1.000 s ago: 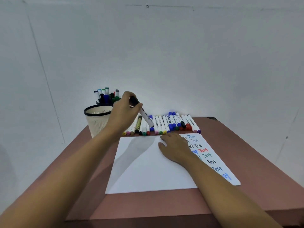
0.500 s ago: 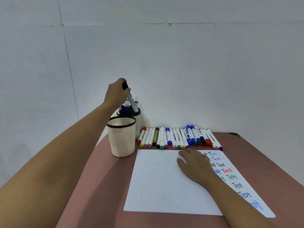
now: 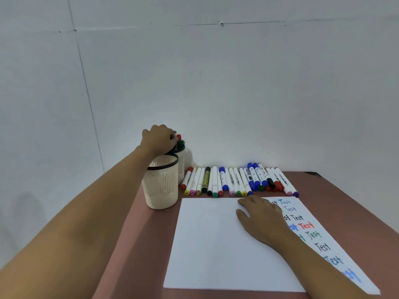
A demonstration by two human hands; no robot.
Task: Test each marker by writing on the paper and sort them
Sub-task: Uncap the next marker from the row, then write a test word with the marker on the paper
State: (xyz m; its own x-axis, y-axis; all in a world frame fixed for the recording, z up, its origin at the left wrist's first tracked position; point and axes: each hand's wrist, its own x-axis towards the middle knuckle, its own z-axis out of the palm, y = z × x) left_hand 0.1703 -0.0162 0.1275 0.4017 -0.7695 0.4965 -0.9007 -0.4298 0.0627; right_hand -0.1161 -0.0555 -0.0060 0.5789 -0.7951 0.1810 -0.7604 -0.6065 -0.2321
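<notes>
- The markers (image 3: pixel 237 180) lie side by side in a row across the middle of the frame, on the brown table (image 3: pixel 356 212) just above the paper's top edge.
- Most have white barrels with caps in red, yellow, pink, green, blue, black or purple. One has an olive barrel with a black cap (image 3: pixel 206 180).
- The print on the barrels is too small to read.
- The paper (image 3: pixel 211 244) is a white sheet filling the lower centre. Its left part is blank.
- Down its right part the word "Test" is handwritten again and again, in blue, black, red and green. Some of these words are partly covered by the right arm.
- The right hand (image 3: pixel 262 219) lies flat on the paper near its top edge, fingers straight and spread, gripping nothing.
- Two cream slotted cups with dark rims stand left of the row. The near cup (image 3: pixel 160 186) is in front, touching the far cup (image 3: pixel 182 165) behind it.
- A red cap (image 3: pixel 178 137) and a green cap (image 3: pixel 181 143) stick up out of the far cup.
- The left hand (image 3: pixel 158 139) is over the far cup, fingers curled down onto the marker tops. Whether they clasp a marker cannot be told.
</notes>
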